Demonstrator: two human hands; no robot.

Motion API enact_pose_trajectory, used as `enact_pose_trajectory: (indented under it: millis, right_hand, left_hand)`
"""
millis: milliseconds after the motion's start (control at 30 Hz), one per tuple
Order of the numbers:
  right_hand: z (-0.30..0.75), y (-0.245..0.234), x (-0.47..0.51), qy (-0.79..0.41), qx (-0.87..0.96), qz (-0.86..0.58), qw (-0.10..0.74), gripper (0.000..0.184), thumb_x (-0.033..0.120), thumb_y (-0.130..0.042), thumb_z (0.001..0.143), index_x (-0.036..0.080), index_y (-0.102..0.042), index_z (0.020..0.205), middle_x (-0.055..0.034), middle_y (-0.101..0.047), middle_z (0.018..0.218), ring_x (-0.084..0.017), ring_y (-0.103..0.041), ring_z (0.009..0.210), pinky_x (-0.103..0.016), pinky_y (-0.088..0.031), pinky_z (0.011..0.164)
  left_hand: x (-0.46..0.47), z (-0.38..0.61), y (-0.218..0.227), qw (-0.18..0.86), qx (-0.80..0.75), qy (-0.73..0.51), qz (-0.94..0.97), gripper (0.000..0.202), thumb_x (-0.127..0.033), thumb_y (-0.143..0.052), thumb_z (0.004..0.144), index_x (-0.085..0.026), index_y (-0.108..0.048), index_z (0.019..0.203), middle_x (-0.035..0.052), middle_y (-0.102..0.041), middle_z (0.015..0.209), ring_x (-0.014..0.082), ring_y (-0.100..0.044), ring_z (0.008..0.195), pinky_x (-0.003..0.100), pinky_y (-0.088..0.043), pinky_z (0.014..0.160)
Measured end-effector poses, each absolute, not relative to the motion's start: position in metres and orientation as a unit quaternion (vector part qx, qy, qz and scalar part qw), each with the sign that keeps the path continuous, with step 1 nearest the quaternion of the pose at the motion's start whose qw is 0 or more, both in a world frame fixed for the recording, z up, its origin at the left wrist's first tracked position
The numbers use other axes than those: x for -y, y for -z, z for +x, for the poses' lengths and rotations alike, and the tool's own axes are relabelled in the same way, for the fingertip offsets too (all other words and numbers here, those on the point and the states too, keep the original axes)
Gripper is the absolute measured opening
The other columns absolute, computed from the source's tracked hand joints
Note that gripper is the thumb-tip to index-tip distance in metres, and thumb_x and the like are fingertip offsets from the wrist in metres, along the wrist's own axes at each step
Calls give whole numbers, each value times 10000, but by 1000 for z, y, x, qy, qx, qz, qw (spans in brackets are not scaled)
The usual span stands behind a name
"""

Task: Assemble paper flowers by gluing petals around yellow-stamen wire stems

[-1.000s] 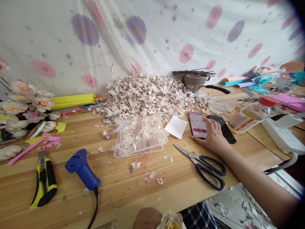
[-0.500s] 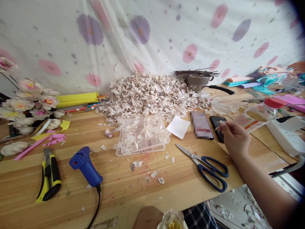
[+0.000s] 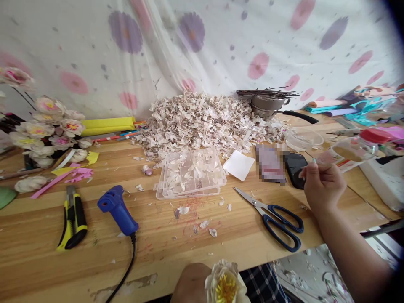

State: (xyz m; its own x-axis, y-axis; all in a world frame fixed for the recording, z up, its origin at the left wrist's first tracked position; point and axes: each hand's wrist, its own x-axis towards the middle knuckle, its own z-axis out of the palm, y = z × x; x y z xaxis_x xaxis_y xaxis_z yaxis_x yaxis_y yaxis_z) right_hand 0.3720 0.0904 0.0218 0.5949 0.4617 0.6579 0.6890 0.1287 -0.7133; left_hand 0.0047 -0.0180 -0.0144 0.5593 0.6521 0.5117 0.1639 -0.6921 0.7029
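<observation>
At the bottom edge, my left hand (image 3: 188, 285) shows only its back, beside an artificial flower (image 3: 225, 283) with cream petals and a yellow centre. It appears to hold this flower from below; its fingers are hidden. My right hand (image 3: 325, 185) is raised over the right side of the table, thumb and fingers pinched. A tiny pale tip shows at the pinch, too small to name. Just left of that hand lies a black phone (image 3: 296, 170), with a second, blurred-out phone (image 3: 270, 163) farther left. Blue-handled scissors (image 3: 268, 216) lie open nearer me.
Behind is a large heap of pale petals (image 3: 202, 122), with clear compartment boxes (image 3: 191, 174) before it. A blue glue gun (image 3: 118, 210) and a utility knife (image 3: 72, 219) lie left. A white paper stack (image 3: 239, 165), a red-lidded jar (image 3: 353, 149) and a power strip (image 3: 381, 181) are right.
My right hand has turned so its back faces me more, still pinched. The flower at the bottom has come up further into view. The whole view has shifted slightly.
</observation>
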Motion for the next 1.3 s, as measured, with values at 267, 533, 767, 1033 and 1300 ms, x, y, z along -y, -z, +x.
enact_pose_trajectory:
  millis: [267, 533, 767, 1033, 1300]
  right_hand:
    - [356, -40, -80, 105, 450, -630, 624, 384, 528, -623, 816, 212, -565, 606, -6, -546, 514, -144, -490, 464, -308, -392, 478]
    - [273, -82, 12, -48, 535, -634, 557, 136, 536, -675, 784, 410, -715, 754, -46, -719, 712, -330, -672, 658, -564, -566, 618]
    - [209, -93, 25, -361, 741, -384, 417, 636, 502, -813, 684, 381, -627, 1280, -46, -766, 972, -238, -714, 830, -384, -615, 730]
    - [177, -93, 11, -466, 684, -295, 478, 295, 287, -846, 710, 202, -747, 975, -32, -738, 842, -141, -647, 767, -260, -518, 730]
    - [176, -89, 14, -441, 679, -308, 499, 248, 222, -846, 712, 183, -712, 917, -22, -719, 779, -130, -641, 702, -248, -508, 675]
  left_hand:
    - [20, 11, 3, 510, -238, -445, 697, 524, -466, -381, 1009, -160, -679, 707, 62, -695, 599, 147, -688, 604, 232, -519, 612]
    - [21, 10, -5, 574, -241, -447, 643, 416, -418, -459, 993, -132, -680, 786, 86, -729, 684, 181, -726, 678, 258, -565, 653]
    - [20, 11, -15, 550, -231, -478, 645, 348, -397, -577, 941, -141, -708, 745, 77, -746, 674, 179, -719, 672, 227, -537, 605]
    - [15, 13, -13, 445, -221, -508, 704, 429, -471, -540, 939, -179, -690, 663, 35, -684, 581, 149, -602, 517, 248, -472, 507]
    - [14, 17, -16, 399, -206, -537, 714, 483, -461, -496, 962, -195, -589, 570, -5, -567, 490, 119, -505, 447, 233, -381, 438]
